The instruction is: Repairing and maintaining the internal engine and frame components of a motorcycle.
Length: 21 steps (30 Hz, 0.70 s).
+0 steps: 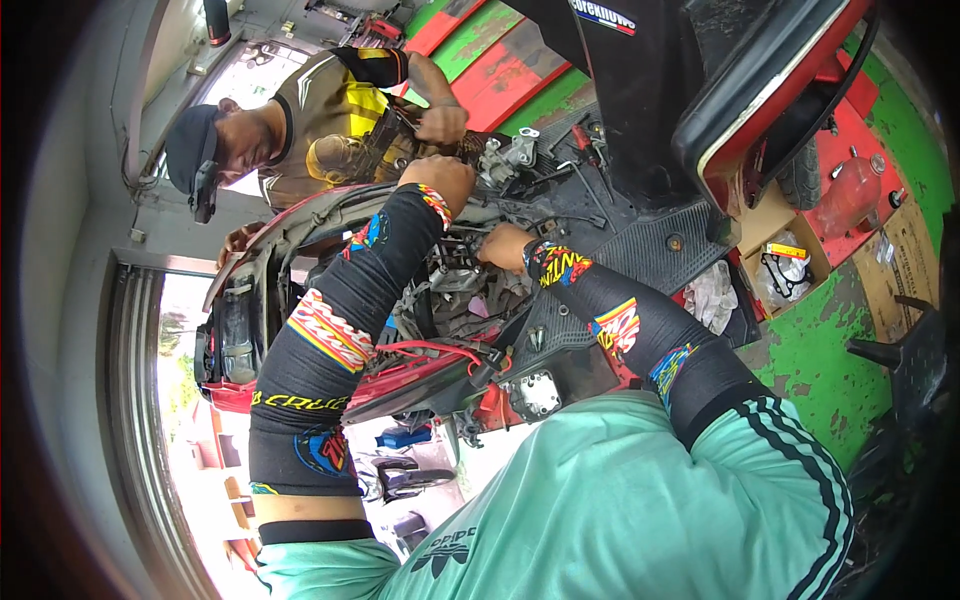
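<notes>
My left hand (pixel 445 180) is closed over the far side of the opened scooter body (pixel 420 365). Its fingertips are hidden, so what it grips cannot be made out. Lower and to the right, my right hand (pixel 505 248) reaches in at the exposed engine (pixel 455 285), its fingers bent together against the parts. Whatever sits in those fingers is too small to name. Just beyond my left hand lies a grey metal engine part (pixel 510 155) on the ribbed black footboard (pixel 655 245).
Across the scooter a person in a cap (pixel 300 140) leans in, one fist near my left hand. A red-handled tool (pixel 585 145) and bolts (pixel 537 338) lie on the footboard. Right of it stand a cardboard box (pixel 755 225) and a red container (pixel 850 195). The seat (pixel 770 90) looms above.
</notes>
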{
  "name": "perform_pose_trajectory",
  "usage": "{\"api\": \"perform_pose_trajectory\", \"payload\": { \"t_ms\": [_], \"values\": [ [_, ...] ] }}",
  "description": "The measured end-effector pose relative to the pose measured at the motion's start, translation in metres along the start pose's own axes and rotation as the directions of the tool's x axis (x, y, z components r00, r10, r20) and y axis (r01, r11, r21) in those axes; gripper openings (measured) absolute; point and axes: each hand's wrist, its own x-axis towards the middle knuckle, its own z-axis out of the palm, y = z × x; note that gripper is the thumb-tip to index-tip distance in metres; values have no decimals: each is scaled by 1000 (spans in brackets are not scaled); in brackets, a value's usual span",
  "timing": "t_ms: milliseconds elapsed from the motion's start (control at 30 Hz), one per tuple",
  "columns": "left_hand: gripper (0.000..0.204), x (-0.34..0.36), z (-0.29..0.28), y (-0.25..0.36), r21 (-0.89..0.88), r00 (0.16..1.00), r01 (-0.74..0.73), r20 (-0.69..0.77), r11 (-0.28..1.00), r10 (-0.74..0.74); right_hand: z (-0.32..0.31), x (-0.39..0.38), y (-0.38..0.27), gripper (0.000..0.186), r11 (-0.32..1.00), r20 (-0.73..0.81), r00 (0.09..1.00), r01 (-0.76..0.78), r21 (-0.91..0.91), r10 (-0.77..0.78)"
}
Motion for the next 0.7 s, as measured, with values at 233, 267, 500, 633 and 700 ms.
{"api": "perform_pose_trajectory", "payload": {
  "t_ms": [233,267,500,633,700],
  "values": [
    [22,-5,-2,0,-13,998,-19,57,1000,19,1,4,9,31,994,22,997,78,-78,-77],
    [21,-5,-1,1,-1,999,-3,38,1000,3,0,4,10,31,987,20,992,126,-103,-124],
    [23,-3,19,13,-56,974,-31,222,998,43,-22,5,10,39,973,11,987,-160,164,161],
    [25,-2,36,26,-63,938,-142,310,988,155,-18,-4,17,37,899,42,994,-105,426,96],
    [26,-3,39,32,-56,939,-76,333,996,90,-13,-8,21,36,968,-97,993,-48,246,74]
  ]
}}
